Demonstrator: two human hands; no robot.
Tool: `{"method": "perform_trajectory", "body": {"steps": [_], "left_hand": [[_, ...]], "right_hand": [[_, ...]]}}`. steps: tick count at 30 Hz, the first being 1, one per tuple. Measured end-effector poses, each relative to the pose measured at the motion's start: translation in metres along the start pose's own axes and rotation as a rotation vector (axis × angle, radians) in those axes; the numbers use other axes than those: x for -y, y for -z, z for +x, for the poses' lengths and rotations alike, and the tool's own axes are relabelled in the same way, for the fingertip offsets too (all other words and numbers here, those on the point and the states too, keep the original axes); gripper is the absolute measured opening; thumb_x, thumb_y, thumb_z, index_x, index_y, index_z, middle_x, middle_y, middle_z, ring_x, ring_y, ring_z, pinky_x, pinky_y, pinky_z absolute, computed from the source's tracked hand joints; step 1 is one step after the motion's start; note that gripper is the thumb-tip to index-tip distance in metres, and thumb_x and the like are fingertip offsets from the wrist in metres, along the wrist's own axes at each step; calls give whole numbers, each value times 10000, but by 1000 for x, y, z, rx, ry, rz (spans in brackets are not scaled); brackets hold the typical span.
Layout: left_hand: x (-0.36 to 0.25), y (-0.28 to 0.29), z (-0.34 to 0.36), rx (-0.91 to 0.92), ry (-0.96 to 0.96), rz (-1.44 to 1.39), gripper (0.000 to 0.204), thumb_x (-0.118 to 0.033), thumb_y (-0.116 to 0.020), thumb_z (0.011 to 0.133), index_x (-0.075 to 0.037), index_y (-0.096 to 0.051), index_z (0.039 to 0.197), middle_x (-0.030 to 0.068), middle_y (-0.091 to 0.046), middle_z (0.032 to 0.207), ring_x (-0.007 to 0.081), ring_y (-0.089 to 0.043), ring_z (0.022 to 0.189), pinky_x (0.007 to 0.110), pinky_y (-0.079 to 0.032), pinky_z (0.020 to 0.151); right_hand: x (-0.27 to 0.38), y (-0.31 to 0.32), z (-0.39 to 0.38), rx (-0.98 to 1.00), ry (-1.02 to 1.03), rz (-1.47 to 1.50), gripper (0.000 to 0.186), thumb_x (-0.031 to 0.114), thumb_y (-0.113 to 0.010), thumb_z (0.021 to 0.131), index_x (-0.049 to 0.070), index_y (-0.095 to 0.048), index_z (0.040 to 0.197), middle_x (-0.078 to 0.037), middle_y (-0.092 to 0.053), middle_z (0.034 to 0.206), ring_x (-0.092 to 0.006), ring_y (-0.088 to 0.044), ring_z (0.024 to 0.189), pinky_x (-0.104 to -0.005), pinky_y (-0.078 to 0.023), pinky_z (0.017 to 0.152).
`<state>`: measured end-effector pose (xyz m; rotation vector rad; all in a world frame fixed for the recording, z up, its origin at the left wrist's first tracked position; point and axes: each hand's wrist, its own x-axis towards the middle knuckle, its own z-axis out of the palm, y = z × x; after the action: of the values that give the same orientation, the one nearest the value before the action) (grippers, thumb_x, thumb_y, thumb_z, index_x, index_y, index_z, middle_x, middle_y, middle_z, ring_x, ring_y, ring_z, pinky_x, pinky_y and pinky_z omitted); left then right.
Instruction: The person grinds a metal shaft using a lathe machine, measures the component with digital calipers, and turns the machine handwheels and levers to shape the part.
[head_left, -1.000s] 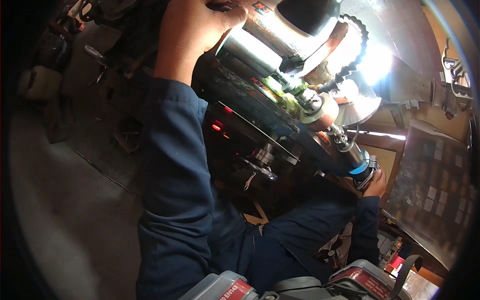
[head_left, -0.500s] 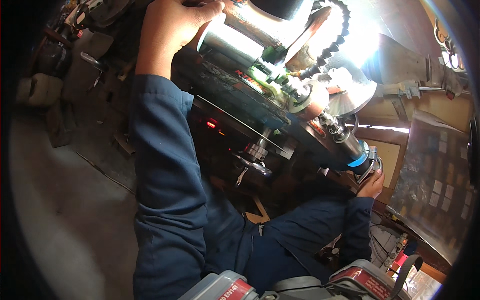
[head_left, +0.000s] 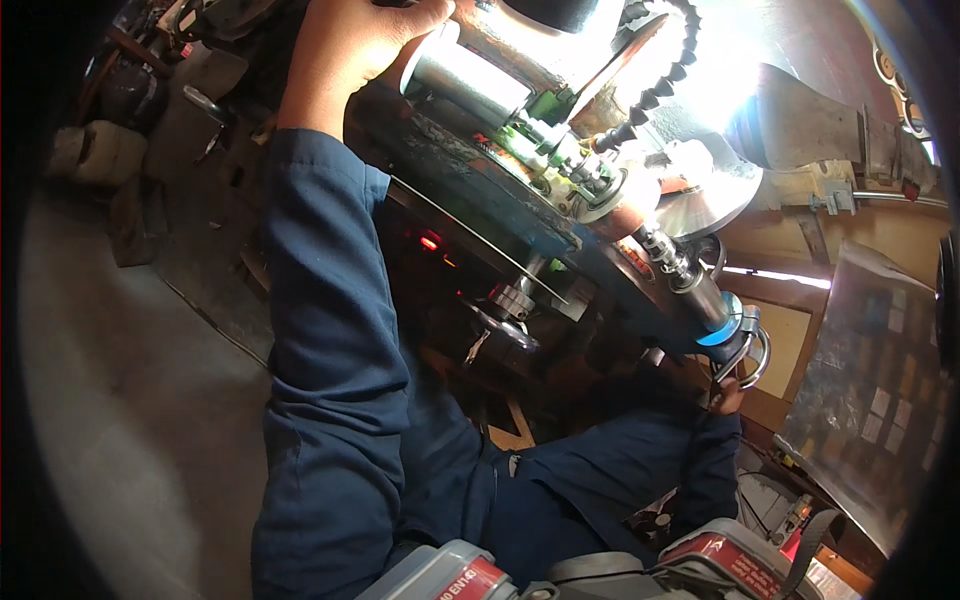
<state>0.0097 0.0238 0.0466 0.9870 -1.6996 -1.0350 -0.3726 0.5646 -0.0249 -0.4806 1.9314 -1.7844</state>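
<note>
A shiny steel cylinder lies tilted at the top of the machine, its bright round end facing lower left. Lower right, a slim spindle with a blue collar slopes downward, ending in a metal ring handle.

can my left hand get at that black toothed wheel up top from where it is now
Probably yes. The left hand rests on the shiny metal cylinder, and the black toothed wheel sits just beyond it with nothing visibly between.

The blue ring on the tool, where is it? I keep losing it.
Head view, right of centre: the blue ring sits beside the metal loop, just above the right hand.
</note>
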Motion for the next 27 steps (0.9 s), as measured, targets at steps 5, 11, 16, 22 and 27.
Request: {"method": "perform_trajectory", "body": {"steps": [5,11,16,22,27], "left_hand": [[-8,-1,-2,-17,10,70,196,-161,-763,811,18,-695,769,69,-694,690,115,-629,627,295,-499,582],[-11,-1,-2,-60,-34,238,209,-179,-766,814,17,-700,781,73,-696,693,126,-636,634,295,-504,589],[-3,-4,2,-11,3,90,233,-233,-783,810,-11,-714,797,85,-715,729,142,-651,656,295,-515,627],[19,2,8,53,4,137,316,-299,-774,826,-19,-730,966,20,-712,869,89,-626,813,243,-482,781],[12,4,9,139,-18,118,308,-277,-736,868,-3,-702,1006,47,-711,856,95,-624,794,249,-491,759]], "right_hand": [[-20,-25,6,38,62,-69,427,328,-465,985,-62,-611,1078,-209,-630,1104,-319,-598,1054,-424,-489,925],[-39,-64,12,-23,396,-347,410,338,-479,981,-48,-605,1038,-203,-647,1030,-314,-613,991,-422,-500,879],[-40,-93,29,-202,970,-655,398,346,-491,978,-35,-601,1005,-197,-662,968,-309,-624,939,-420,-509,841],[-20,-119,65,-546,1590,-792,387,356,-505,973,-21,-595,966,-191,-679,894,-304,-638,877,-418,-520,795],[1,-122,92,-789,1778,-777,381,364,-517,970,-9,-590,933,-185,-693,832,-300,-650,825,-416,-529,757]]}}
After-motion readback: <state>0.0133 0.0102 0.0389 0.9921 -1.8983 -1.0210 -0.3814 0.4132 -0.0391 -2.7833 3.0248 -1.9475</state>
